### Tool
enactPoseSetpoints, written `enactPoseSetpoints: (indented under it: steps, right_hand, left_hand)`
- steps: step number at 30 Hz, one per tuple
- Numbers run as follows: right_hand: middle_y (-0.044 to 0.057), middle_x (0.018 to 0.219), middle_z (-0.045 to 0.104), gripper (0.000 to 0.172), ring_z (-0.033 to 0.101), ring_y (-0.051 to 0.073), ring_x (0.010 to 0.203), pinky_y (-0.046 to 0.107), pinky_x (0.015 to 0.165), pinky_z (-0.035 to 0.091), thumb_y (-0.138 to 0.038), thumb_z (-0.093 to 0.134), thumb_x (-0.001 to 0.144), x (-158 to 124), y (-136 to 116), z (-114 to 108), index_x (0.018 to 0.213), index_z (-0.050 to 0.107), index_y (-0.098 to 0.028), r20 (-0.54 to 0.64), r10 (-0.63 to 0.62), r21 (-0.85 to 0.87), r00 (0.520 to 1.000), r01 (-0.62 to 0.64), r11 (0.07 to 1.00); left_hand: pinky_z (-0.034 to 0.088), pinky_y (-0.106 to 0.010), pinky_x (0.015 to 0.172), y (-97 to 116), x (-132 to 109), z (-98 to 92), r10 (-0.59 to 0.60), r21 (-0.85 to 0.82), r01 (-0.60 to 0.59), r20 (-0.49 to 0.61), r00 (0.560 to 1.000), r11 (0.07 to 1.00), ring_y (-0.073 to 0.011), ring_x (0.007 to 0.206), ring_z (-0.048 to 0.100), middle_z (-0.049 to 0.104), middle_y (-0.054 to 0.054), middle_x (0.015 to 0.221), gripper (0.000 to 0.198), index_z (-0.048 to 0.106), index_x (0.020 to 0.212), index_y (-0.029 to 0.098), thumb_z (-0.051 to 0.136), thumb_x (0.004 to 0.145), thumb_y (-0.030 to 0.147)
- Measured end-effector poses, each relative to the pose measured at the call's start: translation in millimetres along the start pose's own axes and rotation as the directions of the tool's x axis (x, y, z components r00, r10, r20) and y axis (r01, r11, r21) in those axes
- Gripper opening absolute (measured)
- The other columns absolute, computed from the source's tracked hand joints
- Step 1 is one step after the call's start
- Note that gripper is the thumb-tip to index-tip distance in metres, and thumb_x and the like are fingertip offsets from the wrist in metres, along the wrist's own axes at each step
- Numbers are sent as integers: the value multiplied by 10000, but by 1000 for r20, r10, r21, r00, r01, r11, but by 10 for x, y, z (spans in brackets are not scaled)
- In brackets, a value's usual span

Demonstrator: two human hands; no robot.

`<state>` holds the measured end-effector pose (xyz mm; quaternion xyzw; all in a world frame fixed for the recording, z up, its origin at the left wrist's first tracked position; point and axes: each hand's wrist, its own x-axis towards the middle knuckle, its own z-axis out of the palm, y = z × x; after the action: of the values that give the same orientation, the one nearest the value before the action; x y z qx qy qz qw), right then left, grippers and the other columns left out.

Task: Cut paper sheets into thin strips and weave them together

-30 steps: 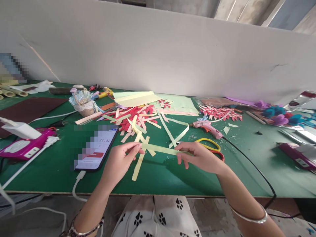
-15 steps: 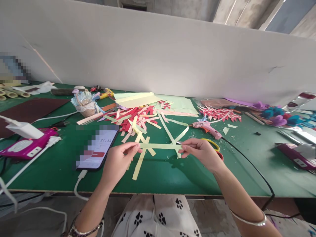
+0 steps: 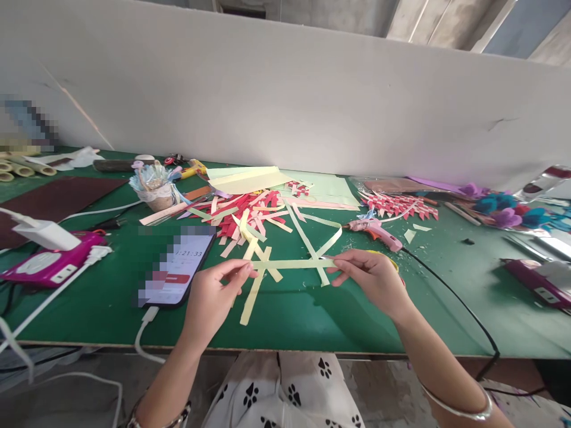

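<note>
A pale green paper strip (image 3: 289, 264) stretches level between my two hands, above the green table. My left hand (image 3: 223, 291) pinches its left end between thumb and fingers. At the other end, my right hand (image 3: 368, 276) has thumb and forefinger closed on the strip. Below and behind it lie a crossed pale green strip (image 3: 306, 232) and a looped one (image 3: 331, 239). Yellow paper strips (image 3: 252, 300) lie under the left part. Scissors with yellow and red handles are mostly hidden behind my right hand.
A phone (image 3: 181, 267) with a white cable lies left of my left hand. Red and pink paper strips (image 3: 241, 217) are heaped beyond. A pink glue gun (image 3: 379, 232) with a black cord lies at right. Magenta power strips (image 3: 53, 261) sit at the left, another at far right.
My right hand has shifted slightly right along the strip, so a longer stretch shows between my hands. My left hand stays nearly in place.
</note>
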<state>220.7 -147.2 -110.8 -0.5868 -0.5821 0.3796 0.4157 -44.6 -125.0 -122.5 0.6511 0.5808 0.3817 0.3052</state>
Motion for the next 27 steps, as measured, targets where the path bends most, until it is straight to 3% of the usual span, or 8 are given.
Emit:
enactPoseSetpoints:
  steps: [4, 10, 14, 22, 25, 27]
  right_hand:
    - [36, 721, 707, 233, 674, 183, 594, 309, 631, 514, -398, 556, 817, -78, -70, -24, 806, 662, -191, -66, -101, -111, 993, 93, 989]
    - [35, 640, 678, 244, 669, 189, 600, 320, 632, 545, -430, 598, 783, -44, -72, -52, 751, 628, -189, -2, -52, 16, 999, 52, 999]
    - [40, 700, 691, 240, 676, 181, 646, 312, 666, 549, -421, 575, 805, -34, -92, -40, 821, 637, -190, 37, -85, 38, 996, 84, 996]
    - [41, 718, 691, 219, 679, 195, 675, 330, 663, 531, -367, 490, 866, -86, -152, -101, 842, 634, -203, 65, -215, -173, 974, 224, 959]
    - [35, 708, 689, 201, 675, 190, 655, 315, 629, 528, -329, 467, 879, -109, -189, -84, 856, 630, -213, 38, -266, -245, 963, 267, 932]
    - [24, 694, 685, 174, 670, 181, 647, 297, 606, 521, -294, 464, 883, -136, -235, -37, 867, 625, -230, 33, -338, -299, 941, 332, 895]
  left_hand:
    - [360, -178, 390, 30, -15, 38, 12, -21, -13, -35, 999, 1000, -94, 465, 487, 692, -24, 707, 266, 679, 776, 182, 531, 794, 402]
    - [353, -175, 375, 62, -49, 47, 36, -27, -38, -76, 996, 999, -87, 453, 480, 684, -15, 676, 252, 671, 763, 181, 522, 801, 380]
    - [360, -176, 379, 59, -73, 14, 13, -26, -15, -93, 996, 1000, -91, 460, 492, 693, -15, 689, 253, 675, 765, 184, 526, 798, 386]
    - [402, -197, 430, 27, -91, -22, 23, 7, -23, -63, 998, 1000, -118, 514, 536, 689, -21, 702, 307, 673, 750, 193, 505, 816, 442]
    - [490, -249, 645, 39, -71, -43, 129, 152, -122, -38, 991, 981, -183, 785, 607, 690, -42, 882, 316, 670, 886, 215, 487, 830, 467]
    - [454, -339, 856, 109, -76, -33, 284, 312, -246, -84, 955, 918, -236, 1024, 546, 651, -60, 1049, 348, 620, 1049, 223, 480, 840, 463]
